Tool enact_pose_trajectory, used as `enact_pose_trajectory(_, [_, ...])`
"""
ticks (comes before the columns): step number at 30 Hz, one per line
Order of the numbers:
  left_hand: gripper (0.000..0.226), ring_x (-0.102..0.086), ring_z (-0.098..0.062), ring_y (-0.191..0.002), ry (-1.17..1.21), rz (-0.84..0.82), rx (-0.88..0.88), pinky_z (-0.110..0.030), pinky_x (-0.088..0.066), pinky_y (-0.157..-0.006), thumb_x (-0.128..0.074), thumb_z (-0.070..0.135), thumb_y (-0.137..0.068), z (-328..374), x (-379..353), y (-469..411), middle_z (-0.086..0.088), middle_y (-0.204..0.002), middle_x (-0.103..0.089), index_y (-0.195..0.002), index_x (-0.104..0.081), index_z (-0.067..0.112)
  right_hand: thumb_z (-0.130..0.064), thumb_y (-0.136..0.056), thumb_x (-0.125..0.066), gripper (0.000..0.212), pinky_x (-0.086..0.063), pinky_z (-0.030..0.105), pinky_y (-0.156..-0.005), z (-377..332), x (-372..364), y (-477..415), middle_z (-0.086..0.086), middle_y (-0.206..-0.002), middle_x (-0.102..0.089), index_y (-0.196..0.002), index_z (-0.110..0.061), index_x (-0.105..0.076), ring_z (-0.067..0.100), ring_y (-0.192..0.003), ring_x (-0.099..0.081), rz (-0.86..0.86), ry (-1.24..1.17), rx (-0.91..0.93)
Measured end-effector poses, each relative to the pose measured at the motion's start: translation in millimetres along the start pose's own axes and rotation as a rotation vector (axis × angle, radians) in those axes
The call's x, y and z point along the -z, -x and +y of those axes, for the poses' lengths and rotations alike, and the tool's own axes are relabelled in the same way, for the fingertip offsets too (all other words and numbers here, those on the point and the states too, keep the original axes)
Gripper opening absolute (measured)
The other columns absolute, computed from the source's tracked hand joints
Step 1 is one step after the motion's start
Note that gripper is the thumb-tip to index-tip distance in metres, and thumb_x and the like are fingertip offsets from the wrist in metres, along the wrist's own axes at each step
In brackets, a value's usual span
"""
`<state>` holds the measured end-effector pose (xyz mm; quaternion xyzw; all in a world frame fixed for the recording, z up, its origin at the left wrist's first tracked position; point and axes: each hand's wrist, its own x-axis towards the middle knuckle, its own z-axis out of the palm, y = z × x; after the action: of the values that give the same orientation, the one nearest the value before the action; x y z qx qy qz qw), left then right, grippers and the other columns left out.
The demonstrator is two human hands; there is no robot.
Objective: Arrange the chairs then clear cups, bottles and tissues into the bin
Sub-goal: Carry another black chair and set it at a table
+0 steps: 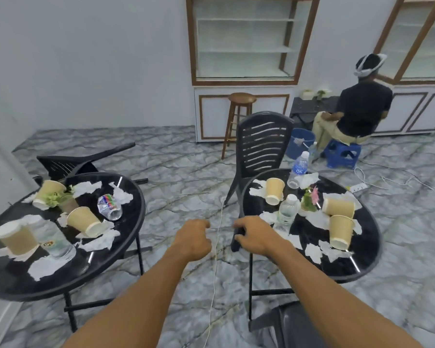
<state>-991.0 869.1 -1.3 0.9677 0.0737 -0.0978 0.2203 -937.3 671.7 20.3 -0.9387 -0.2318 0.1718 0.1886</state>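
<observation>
Gripping the chair (263, 144) by its dark edge, your right hand (255, 237) needs help: add your curled, empty left hand (195, 238), then lift clear of the table (337, 270)

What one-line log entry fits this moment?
stage: arranging | right grip: holds black chair | left grip: curled, empty | second chair: tipped over

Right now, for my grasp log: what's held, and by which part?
The right hand grips the black chair by its armrest's front end; left hand, fingers curled, holds nothing.
</observation>
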Motion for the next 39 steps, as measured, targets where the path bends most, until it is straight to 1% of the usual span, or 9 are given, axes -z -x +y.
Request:
enact_pose_trajectory(7, [0.056,-0.049,-0.026,-0.126,-0.041,0.035,0.005,-0.038,-0.049,-0.094,-0.064,0.021,-0.084,-10.8,49.1,-133.8,-0.008,-0.139,-0.052,-0.138,-0.05,0.02,-0.03,-0.088,-0.059,0.046,-0.045,0.042,-0.105,7.2,49.4,-153.4,0.005,-0.141,-0.054,-0.134,-0.02,-0.058,0.025,-0.13,-0.049,0.036,0.048,0.048])
enact_pose_trajectory(14, [0.056,-0.046,-0.025,-0.13,-0.057,0.011,0.051,-0.036,-0.045,-0.1,-0.064,0.025,-0.086,-24.0,94.3,-251.6,-0.008,-0.143,-0.049,-0.139,-0.049,0.018,-0.03,-0.091,-0.06,0.047,-0.049,0.041,-0.099,12.5,81.1,-277.6,0.006,-0.142,-0.052,-0.137,-0.023,-0.054,0.025,-0.124,-0.054,-0.026,0.048,0.032])
enact_pose_trajectory(20, [0.055,-0.052,-0.025,-0.122,-0.077,-0.018,0.033,-0.037,-0.049,-0.094,-0.063,0.022,-0.084,-46.2,119.4,-365.9,-0.009,-0.137,-0.052,-0.137,-0.051,0.019,-0.029,-0.089,-0.06,0.049,-0.049,0.04,-0.097,20.8,104.6,-385.4,0.007,-0.139,-0.055,-0.137,-0.022,-0.053,0.026,-0.124,-0.053,0.0,0.05,0.003])
enact_pose_trajectory(26, [0.051,-0.048,-0.026,-0.125,-0.12,-0.031,-0.137,-0.037,-0.048,-0.096,-0.062,0.02,-0.085,-45.8,160.8,-536.5,-0.01,-0.138,-0.05,-0.135,-0.051,0.019,-0.028,-0.087,-0.059,0.053,-0.047,0.04,-0.099,48.3,159.6,-523.7,0.005,-0.14,-0.053,-0.138,-0.022,-0.052,0.026,-0.126,-0.051,0.145,0.063,-0.148])
enact_pose_trajectory(28, [0.05,-0.047,-0.028,-0.126,-0.133,-0.041,-0.206,-0.037,-0.047,-0.098,-0.062,0.02,-0.086,-37.5,180.8,-591.0,-0.012,-0.138,-0.05,-0.135,-0.052,0.017,-0.028,-0.085,-0.059,0.051,-0.049,0.041,-0.096,57.9,182.1,-566.9,0.005,-0.134,-0.057,-0.135,-0.021,-0.054,0.027,-0.121,-0.054,0.207,0.035,-0.219])
enact_pose_trajectory(32, [0.051,-0.052,-0.028,-0.121,-0.167,-0.094,-0.307,-0.041,-0.051,-0.096,-0.063,0.024,-0.08,-14.1,206.2,-685.6,-0.01,-0.134,-0.054,-0.131,-0.056,0.018,-0.029,-0.078,-0.061,0.032,-0.055,0.037,-0.078,80.7,218.3,-628.9,0.003,-0.102,-0.066,-0.108,-0.019,-0.064,0.027,-0.093,-0.063,0.314,-0.047,-0.367])
enact_pose_trajectory(34, [0.049,-0.054,-0.028,-0.118,-0.184,-0.119,-0.371,-0.04,-0.051,-0.095,-0.062,0.026,-0.079,4.5,214.0,-731.9,-0.008,-0.133,-0.056,-0.127,-0.056,0.021,-0.032,-0.077,-0.061,0.022,-0.054,0.037,-0.075,99.4,235.9,-654.4,0.003,-0.096,-0.066,-0.095,-0.02,-0.063,0.027,-0.088,-0.063,0.339,-0.069,-0.443])
enact_pose_trajectory(37, [0.051,-0.051,-0.027,-0.124,-0.203,-0.139,-0.495,-0.036,-0.048,-0.097,-0.063,0.024,-0.082,41.3,216.9,-808.6,-0.007,-0.136,-0.054,-0.132,-0.054,0.018,-0.039,-0.076,-0.062,0.028,-0.054,0.039,-0.077,140.1,263.9,-696.2,0.005,-0.096,-0.066,-0.095,-0.018,-0.063,0.029,-0.089,-0.063,0.418,-0.119,-0.556])
enact_pose_trajectory(39, [0.055,-0.051,-0.027,-0.125,-0.245,-0.136,-0.59,-0.039,-0.048,-0.1,-0.062,0.025,-0.081,71.2,213.0,-861.8,-0.007,-0.138,-0.054,-0.135,-0.053,0.019,-0.041,-0.077,-0.061,0.033,-0.052,0.04,-0.078,174.4,276.4,-725.8,0.007,-0.102,-0.064,-0.1,-0.018,-0.061,0.03,-0.095,-0.062,0.499,-0.148,-0.63])
